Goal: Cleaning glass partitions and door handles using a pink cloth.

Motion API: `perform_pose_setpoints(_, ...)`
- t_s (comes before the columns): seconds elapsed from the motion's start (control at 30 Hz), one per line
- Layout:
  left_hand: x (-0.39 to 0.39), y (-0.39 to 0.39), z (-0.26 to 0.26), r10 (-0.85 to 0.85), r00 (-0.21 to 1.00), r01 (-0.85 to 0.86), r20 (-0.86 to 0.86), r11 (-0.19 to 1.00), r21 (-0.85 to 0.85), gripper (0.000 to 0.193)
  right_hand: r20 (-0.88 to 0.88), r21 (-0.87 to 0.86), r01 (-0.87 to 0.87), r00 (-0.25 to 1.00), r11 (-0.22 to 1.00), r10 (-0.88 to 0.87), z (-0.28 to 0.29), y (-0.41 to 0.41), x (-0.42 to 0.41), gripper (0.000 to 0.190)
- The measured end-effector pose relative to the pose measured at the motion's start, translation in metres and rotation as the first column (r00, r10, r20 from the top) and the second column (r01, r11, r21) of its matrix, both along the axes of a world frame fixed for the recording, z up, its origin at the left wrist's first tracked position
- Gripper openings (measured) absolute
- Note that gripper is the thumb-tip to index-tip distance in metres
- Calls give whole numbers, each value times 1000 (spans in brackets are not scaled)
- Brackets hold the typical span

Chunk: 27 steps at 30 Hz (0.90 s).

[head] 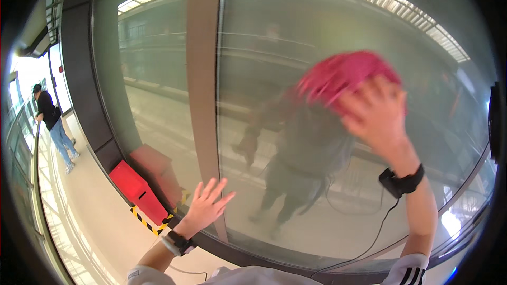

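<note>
A pink cloth (348, 75) lies spread against a large glass pane (269, 134), blurred by motion. My right hand (374, 114) presses on its lower right part with the fingers spread. Lower left, my left hand (208, 202) is raised with its fingers apart and nothing in it, near the foot of the brown upright frame (204, 87); whether it touches the glass I cannot tell. Both wrists wear black bands with small devices, and a thin cable runs down from the right one. A dim reflection of a person shows in the pane.
A red box (138, 192) stands on the floor at left against the wall, edged by yellow and black striped tape (144, 221). Farther along the walkway a person (51, 114) in a black top leans at a railing (35, 158). A dark ledge (277, 263) runs below the glass.
</note>
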<state>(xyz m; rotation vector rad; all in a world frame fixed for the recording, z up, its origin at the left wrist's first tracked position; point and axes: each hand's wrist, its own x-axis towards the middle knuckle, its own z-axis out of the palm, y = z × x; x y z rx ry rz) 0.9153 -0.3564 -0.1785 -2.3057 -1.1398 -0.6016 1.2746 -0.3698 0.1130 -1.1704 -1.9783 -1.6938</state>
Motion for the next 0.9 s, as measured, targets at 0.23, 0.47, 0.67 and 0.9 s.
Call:
perform_pose_setpoints(0.23, -28, -38, -15, 148, 983, -127, 112, 977, -170, 57, -379, 662, 96, 899, 743, 222, 105, 58, -48, 39)
perform_pose_setpoints(0.47, -41, -56, -33, 76, 991, -66, 106, 993, -93, 48, 136, -44, -136, 981, 990, 141, -55, 90, -180, 42)
perform_pose_setpoints(0.67, -98, -95, -60, 139, 982, -109, 131, 970, -216, 50, 416, -631, -157, 759, 760, 502, -114, 72, -125, 31)
perform_pose_setpoints(0.9, -173, -144, -93, 395, 897, -280, 199, 855, -436, 56, -374, 507, 103, 921, 856, 111, 43, 31, -19, 41)
